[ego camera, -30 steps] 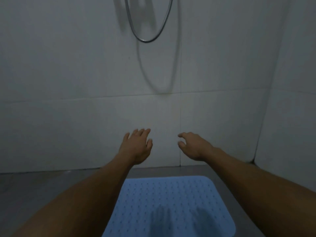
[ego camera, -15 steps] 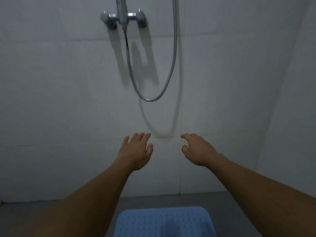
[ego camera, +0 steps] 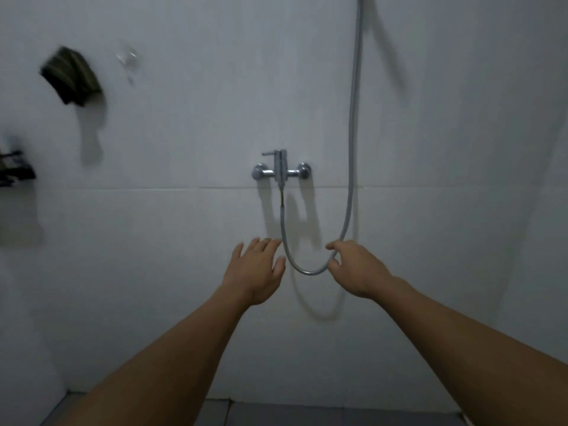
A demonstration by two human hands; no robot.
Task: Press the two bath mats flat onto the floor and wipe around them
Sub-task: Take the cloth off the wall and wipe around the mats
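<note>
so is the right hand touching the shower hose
Cannot tell: in the head view the right hand overlaps the shower hose loop, but neither contact nor gap shows.

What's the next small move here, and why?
Probably lower both hands back toward the floor. The left hand and right hand are open, raised at the white tiled wall beside the looped silver shower hose. Neither holds anything, no bath mat shows, and only a strip of grey floor.
</note>
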